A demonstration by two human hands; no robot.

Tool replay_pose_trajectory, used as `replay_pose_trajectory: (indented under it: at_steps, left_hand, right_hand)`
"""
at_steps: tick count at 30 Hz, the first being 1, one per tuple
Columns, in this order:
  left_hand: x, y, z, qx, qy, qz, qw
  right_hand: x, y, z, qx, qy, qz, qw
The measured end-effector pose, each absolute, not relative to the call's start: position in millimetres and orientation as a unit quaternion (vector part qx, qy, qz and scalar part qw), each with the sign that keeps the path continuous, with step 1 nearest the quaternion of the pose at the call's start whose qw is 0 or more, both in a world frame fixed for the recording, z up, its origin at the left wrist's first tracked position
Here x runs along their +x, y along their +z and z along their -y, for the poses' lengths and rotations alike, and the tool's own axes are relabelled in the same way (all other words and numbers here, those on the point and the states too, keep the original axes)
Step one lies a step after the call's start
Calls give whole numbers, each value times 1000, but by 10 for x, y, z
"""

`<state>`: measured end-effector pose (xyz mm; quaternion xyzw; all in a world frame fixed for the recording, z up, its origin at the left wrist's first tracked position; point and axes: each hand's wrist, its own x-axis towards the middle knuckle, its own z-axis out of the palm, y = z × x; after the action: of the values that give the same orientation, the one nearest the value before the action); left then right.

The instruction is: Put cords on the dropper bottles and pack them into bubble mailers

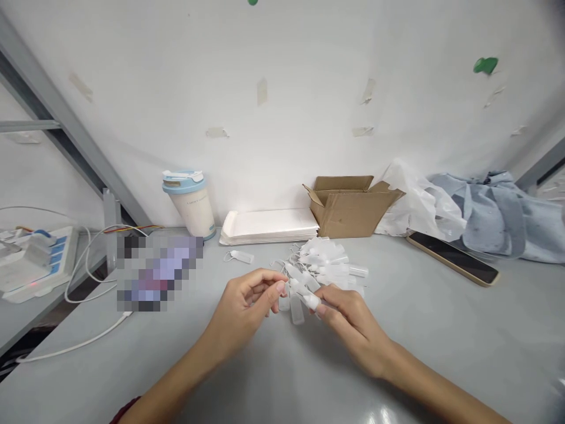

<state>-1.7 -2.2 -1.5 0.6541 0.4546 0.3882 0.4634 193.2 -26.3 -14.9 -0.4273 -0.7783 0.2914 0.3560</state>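
My left hand (249, 300) and my right hand (346, 321) meet over the grey table (441, 341), both pinched on a small translucent white plastic tag (300, 291) with a thin loop. Right behind them lies a pile of several such tags (329, 259). One single tag (241, 256) lies apart to the left of the pile. My right fingertips partly cover the held tag's end.
Against the back wall stand a lidded cup (189, 203), a stack of white flat packs (269, 227) and an open cardboard box (348, 206). A phone (452, 257), a plastic bag (419, 203) and blue cloth (498, 212) lie right. A power strip (30, 259) and white cable (88, 344) lie left.
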Motion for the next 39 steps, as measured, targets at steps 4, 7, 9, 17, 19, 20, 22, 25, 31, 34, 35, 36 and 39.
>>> replay_pose_trajectory:
  at_steps: [4,7,9,17,19,20,22,25,31,34,35,36,39]
  left_hand:
    - [-5,-14,17,656,346,-448,500]
    - [9,-19,13,662,325,-440,512]
    - [15,-24,18,666,317,-437,515]
    - [9,-86,26,666,288,-428,539]
    - [5,-96,16,660,285,-417,556]
    - [3,-98,11,657,285,-411,564]
    - [0,-100,5,649,283,-403,580]
    - [1,-101,6,643,283,-397,591]
    - [5,-91,21,640,283,-405,589]
    - [0,-85,21,639,284,-404,590]
    - [-2,-84,21,641,282,-403,589]
    - [-3,-85,21,643,281,-402,588]
    - [-2,-87,25,646,280,-404,584]
  right_hand:
    - [1946,-135,248,-450,288,763,365]
    - [1957,-128,242,-457,287,756,372]
    - [1960,-130,243,-455,293,757,365]
    - [1957,-149,279,-416,354,766,340]
    - [1957,-151,280,-418,357,763,341]
    - [1956,-152,280,-419,357,762,341]
    - [1954,-153,279,-421,356,761,341]
    - [1949,-153,283,-423,349,764,340]
    - [1962,-142,287,-428,329,769,343]
    - [1971,-139,283,-424,333,770,341]
    - [1972,-138,284,-423,335,772,336]
    - [1971,-138,285,-423,337,773,331]
    - [1968,-132,292,-426,340,775,319]
